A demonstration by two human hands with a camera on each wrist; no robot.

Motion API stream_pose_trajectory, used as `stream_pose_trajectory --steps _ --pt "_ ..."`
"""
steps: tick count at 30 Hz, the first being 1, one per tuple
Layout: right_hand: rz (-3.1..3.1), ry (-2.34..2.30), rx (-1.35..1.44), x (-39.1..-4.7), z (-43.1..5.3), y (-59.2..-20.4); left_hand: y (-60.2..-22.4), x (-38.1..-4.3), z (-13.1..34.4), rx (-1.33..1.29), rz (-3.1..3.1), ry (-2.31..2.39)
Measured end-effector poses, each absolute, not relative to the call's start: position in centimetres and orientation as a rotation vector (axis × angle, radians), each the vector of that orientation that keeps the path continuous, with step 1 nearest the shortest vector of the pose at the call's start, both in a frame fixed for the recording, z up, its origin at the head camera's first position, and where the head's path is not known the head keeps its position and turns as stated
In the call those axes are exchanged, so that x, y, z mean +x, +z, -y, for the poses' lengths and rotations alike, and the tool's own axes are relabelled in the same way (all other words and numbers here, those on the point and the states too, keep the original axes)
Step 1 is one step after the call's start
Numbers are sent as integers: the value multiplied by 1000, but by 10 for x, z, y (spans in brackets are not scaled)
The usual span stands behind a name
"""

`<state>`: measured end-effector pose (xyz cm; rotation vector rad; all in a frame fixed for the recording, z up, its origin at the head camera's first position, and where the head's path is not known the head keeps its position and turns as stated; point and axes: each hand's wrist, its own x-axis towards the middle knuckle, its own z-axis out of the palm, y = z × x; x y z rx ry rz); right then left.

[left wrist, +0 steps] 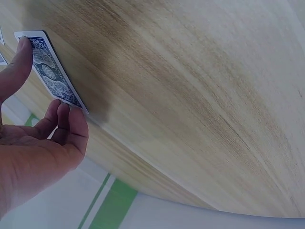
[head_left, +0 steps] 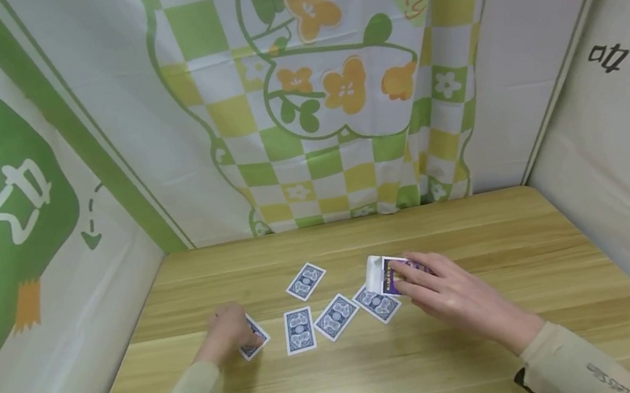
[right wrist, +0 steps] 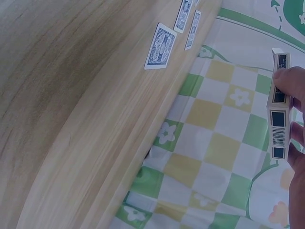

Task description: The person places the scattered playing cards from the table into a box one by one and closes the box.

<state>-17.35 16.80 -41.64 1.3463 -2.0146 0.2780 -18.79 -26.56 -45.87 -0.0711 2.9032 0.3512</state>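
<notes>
At the left end of the cards, my left hand (head_left: 227,333) grips a blue-backed playing card (head_left: 256,334) close over the table. In the left wrist view, its thumb lies on one end of that card and its curled fingertips meet the other. My right hand (head_left: 456,294) holds a playing card box (head_left: 387,276) above the table, fingers across its purple printed face. The box's white end flap (head_left: 373,268) stands out to the left. A barcode shows on the box's narrow side in the right wrist view; its contents are hidden.
Lying face down between the hands are several more blue-backed cards: one farther back (head_left: 305,281), one upright in the row (head_left: 299,331), a slanted one (head_left: 337,317) and a card (head_left: 380,306) partly behind the box. Fabric walls (head_left: 223,222) border the wooden table (head_left: 346,385).
</notes>
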Motion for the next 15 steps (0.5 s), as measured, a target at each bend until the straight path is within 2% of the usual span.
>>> stream_pose_trajectory --steps 15 --pt "2052 276 1323 -173 -174 -415 -454 -192 266 -126 -2877 365"
